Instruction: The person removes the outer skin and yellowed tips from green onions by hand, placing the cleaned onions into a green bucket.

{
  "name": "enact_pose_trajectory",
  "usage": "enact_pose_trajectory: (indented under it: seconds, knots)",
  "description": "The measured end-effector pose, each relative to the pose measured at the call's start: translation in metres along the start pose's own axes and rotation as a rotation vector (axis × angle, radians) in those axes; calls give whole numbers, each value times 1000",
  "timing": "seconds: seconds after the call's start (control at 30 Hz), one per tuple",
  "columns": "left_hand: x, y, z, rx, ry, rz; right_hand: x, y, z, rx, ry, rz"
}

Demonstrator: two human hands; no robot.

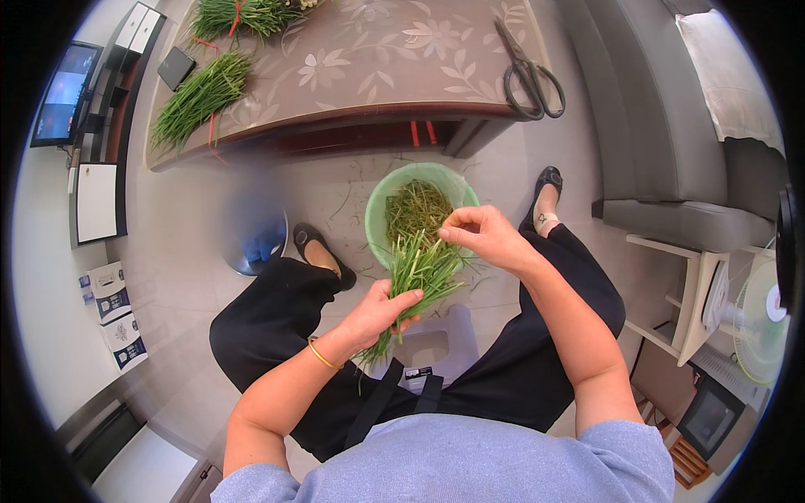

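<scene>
My left hand [383,309] grips a loose bunch of green chives [421,267] around its middle, the pale cut ends pointing away from me. Thumb and forefinger of my right hand [481,236] are pinched together just beside those ends; I can make out nothing between them. Below both hands a pale green plastic bin [377,217] with a clear liner stands on the floor. Brownish and green stem trimmings [418,210] lie inside it. The near end of the bunch hangs over a light grey plastic stool [462,333] between my knees.
Ahead is a low table [377,69] with a flowered cover. It bears black-handled scissors [533,85] at the right edge, tied chive bundles [204,94] and a phone [176,68] at left. A metal bin [283,242] is partly blurred. A grey sofa [648,126] and fan [758,320] stand right.
</scene>
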State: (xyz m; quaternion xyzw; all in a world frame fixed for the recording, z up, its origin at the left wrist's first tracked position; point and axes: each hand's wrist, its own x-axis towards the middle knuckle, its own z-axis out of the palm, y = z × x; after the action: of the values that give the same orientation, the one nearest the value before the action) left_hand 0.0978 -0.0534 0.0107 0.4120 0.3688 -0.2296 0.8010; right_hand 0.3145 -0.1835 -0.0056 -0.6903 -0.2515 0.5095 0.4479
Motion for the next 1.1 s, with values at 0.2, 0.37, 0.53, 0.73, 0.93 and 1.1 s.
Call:
enact_pose_trajectory:
  seconds: [0.2,0.37,0.53,0.73,0.93,1.1]
  knots:
    - [5,-8,-1,-30,-72,50,3,8,9,82,-103,70]
    - [6,-9,-1,-21,-60,59,1,11,12,128,-162,-20]
    - [6,-9,-2,-49,-73,78,-2,0,8,15,-147,-17]
    - [4,-6,-2,-57,-78,68,-7,-11,2,-395,31,-295]
    - [6,-7,-3,-34,-52,29,-5,-7,-2,-308,196,-181]
    - [7,-9,-4,-36,-39,44,7,7,-15,-65,488,-142]
